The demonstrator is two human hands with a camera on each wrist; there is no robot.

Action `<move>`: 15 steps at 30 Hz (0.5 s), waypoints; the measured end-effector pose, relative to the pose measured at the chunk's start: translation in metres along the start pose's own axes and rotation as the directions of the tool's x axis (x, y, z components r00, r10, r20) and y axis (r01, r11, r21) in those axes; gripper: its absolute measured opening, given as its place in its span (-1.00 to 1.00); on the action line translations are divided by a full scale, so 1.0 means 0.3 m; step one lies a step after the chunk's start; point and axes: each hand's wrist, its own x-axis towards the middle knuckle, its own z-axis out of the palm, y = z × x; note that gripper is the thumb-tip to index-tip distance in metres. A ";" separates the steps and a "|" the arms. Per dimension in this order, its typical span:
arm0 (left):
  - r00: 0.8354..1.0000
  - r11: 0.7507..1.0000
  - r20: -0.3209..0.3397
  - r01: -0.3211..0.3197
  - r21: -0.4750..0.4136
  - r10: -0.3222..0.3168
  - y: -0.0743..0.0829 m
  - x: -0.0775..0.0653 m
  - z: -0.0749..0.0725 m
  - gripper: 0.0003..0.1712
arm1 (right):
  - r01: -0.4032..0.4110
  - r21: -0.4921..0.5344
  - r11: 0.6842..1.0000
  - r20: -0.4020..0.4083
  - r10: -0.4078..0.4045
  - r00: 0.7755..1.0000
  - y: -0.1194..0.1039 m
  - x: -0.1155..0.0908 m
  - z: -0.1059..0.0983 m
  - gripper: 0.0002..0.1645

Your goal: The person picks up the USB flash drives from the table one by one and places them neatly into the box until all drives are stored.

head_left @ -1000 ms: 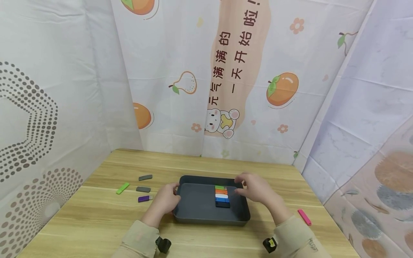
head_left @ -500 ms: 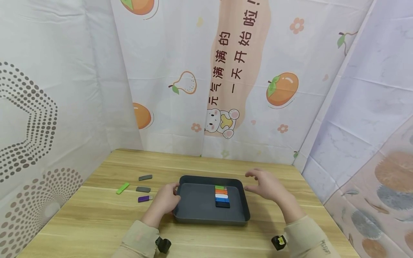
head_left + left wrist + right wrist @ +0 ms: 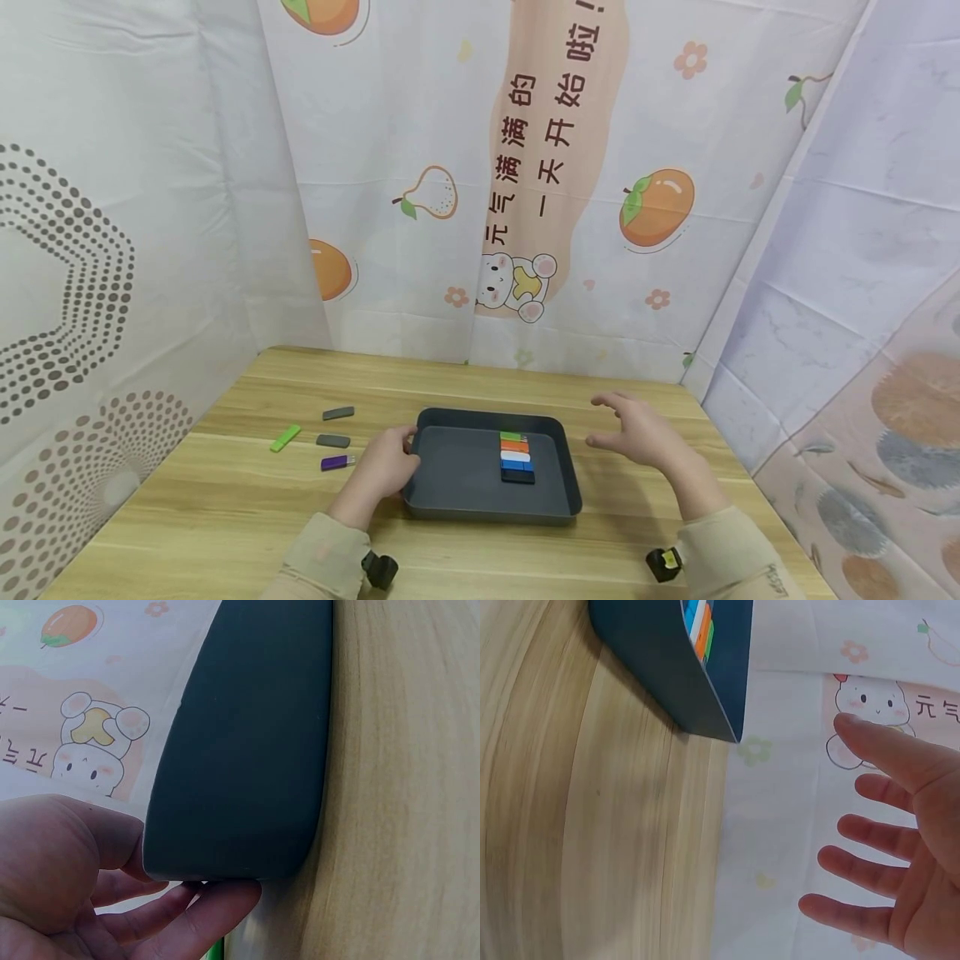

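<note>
The right hand (image 3: 635, 428) has drawn back off the tray (image 3: 453, 475) to the right, fingers spread, holding nothing; five flash drives (image 3: 516, 457) lie unhandled, side by side in the tray's right half. The left hand (image 3: 387, 463) pinches the tray's left wall. The tray is smooth, dark and round-cornered, the drives slim bars, the table (image 3: 480, 562) wood-grained.

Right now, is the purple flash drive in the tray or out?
Out: the purple flash drive lies on the table, left of the tray.
</note>
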 end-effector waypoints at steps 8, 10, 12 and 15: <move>1.000 1.000 0.001 0.002 -0.005 -0.002 -0.001 0.003 0.003 -0.38 | -0.041 -0.001 0.999 0.014 0.041 0.999 0.040 -0.024 -0.015 -0.09; 1.000 1.000 0.001 0.002 -0.005 -0.002 -0.002 0.004 0.004 -0.38 | -0.052 -0.012 0.999 0.020 0.052 0.998 0.050 -0.030 -0.018 -0.06; 1.000 1.000 0.000 0.003 -0.007 -0.003 -0.001 0.004 0.003 -0.38 | -0.064 -0.020 0.998 0.025 0.064 0.998 0.062 -0.033 -0.019 -0.04; 1.000 1.000 -0.002 0.004 -0.008 -0.004 -0.001 0.004 0.002 -0.38 | -0.074 -0.025 0.997 0.036 0.074 0.997 0.079 -0.039 -0.022 0.00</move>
